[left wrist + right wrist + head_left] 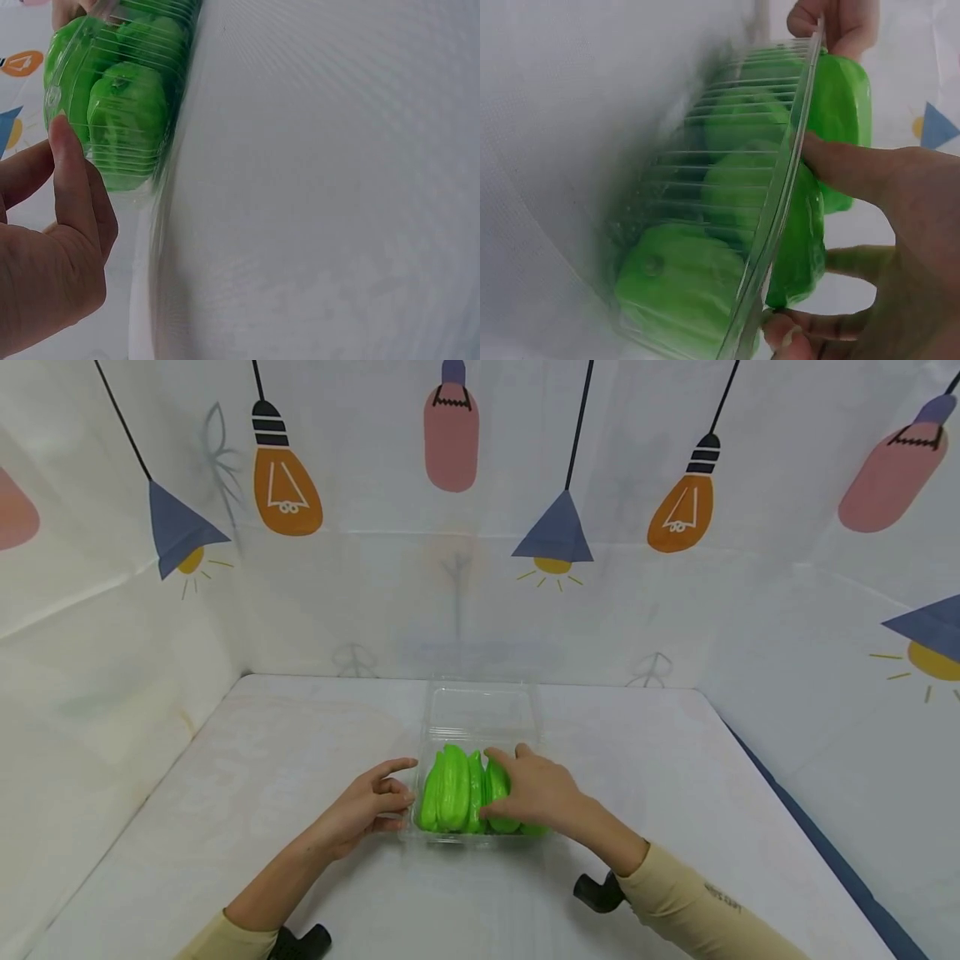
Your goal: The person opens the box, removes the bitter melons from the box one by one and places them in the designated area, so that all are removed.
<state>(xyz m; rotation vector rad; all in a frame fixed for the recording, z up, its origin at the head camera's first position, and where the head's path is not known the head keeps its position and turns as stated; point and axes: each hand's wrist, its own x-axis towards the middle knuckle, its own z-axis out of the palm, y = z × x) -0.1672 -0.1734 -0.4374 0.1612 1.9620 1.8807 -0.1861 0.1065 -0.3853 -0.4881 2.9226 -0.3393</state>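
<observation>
A clear plastic clamshell box (422, 760) sits on the white table, holding several glossy green peppers (453, 789) side by side. Over its right part, my right hand (546, 789) grips one green pepper (799, 247) between thumb and fingers. In the right wrist view that pepper rises above the box's rim, and the thumb lies close to the rim. My left hand (367, 810) is at the box's left side with fingers loosely bent, a fingertip touching the box edge in the left wrist view. The rightmost pepper is partly hidden under my right hand.
The raised clear lid (483, 710) lies back behind the box, toward the far table edge. White cloth walls (480, 610) with printed lamps enclose the table (300, 735). Black devices (600, 893) are worn at both wrists.
</observation>
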